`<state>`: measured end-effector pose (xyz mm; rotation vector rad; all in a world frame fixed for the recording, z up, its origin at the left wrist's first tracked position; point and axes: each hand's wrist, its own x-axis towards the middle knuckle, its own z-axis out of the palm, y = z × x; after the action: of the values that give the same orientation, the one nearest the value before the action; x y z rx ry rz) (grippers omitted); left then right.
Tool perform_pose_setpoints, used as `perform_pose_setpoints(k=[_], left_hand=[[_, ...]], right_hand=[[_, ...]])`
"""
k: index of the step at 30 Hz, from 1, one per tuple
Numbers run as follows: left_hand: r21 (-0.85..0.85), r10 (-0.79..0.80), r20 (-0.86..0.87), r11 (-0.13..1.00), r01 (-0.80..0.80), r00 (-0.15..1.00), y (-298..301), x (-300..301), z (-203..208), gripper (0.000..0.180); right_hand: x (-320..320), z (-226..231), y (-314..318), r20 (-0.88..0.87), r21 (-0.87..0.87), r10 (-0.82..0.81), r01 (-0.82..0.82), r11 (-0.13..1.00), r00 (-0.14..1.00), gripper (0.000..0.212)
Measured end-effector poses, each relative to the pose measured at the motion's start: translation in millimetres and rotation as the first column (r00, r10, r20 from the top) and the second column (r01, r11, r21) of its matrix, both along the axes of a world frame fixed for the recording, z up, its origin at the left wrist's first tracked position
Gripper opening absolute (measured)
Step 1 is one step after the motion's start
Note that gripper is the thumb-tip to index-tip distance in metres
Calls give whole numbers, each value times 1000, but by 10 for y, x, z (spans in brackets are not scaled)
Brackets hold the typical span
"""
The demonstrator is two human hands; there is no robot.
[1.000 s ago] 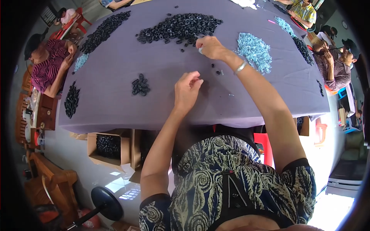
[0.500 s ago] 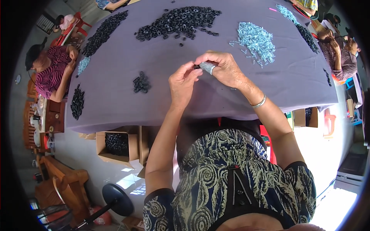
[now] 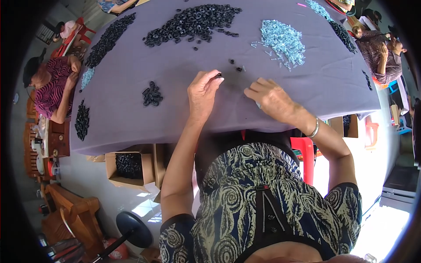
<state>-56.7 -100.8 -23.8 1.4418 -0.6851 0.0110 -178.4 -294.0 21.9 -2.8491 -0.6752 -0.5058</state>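
My left hand (image 3: 202, 94) is closed in a pinch over the middle of the table, with a small black ring (image 3: 219, 76) at its thumb and fingertips. Apart from it, my right hand (image 3: 272, 100) is low over the cloth, fingers curled downward. Whatever its fingertips may hold is hidden beneath them. Between and beyond the hands lie two loose black rings (image 3: 232, 61) and a small metal spring (image 3: 244, 68). Farther off are a big heap of black rings (image 3: 193, 24) and a heap of silvery springs (image 3: 283, 44).
A purple-grey cloth (image 3: 184, 127) covers the table. Left of my hands sits a small pile of black parts (image 3: 152, 94). Open cardboard boxes (image 3: 131, 175) stand below the edge. Other people work around the table, one at the left (image 3: 57, 83).
My right hand has parted from the left and moved right and toward me. The loose rings and spring beyond it have come into sight. My left hand stays pinched.
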Motion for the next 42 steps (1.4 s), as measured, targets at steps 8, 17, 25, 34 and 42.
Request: perform_pose_setpoints(k=[8,17,25,34,42], left_hand=[[-2,-18,-100,1000,18,995,-33,-56,19,18],[80,4,-218,997,13,976,-73,-59,-51,18],[93,32,-181,996,-15,983,-74,-67,-37,17],[84,299,-280,954,-287,912,124,182,-50,16],[36,214,-240,977,-212,947,139,216,-107,17]], right_hand=[[390,-77,-133,20,308,-5,-1,952,1000,21],[942,-319,-134,-239,798,-170,293,527,956,11],[896,-95,34,-55,688,-146,144,711,988,13],[942,-9,-70,-221,597,-24,155,787,975,19],[941,-106,446,44,84,144,-148,985,989,16]])
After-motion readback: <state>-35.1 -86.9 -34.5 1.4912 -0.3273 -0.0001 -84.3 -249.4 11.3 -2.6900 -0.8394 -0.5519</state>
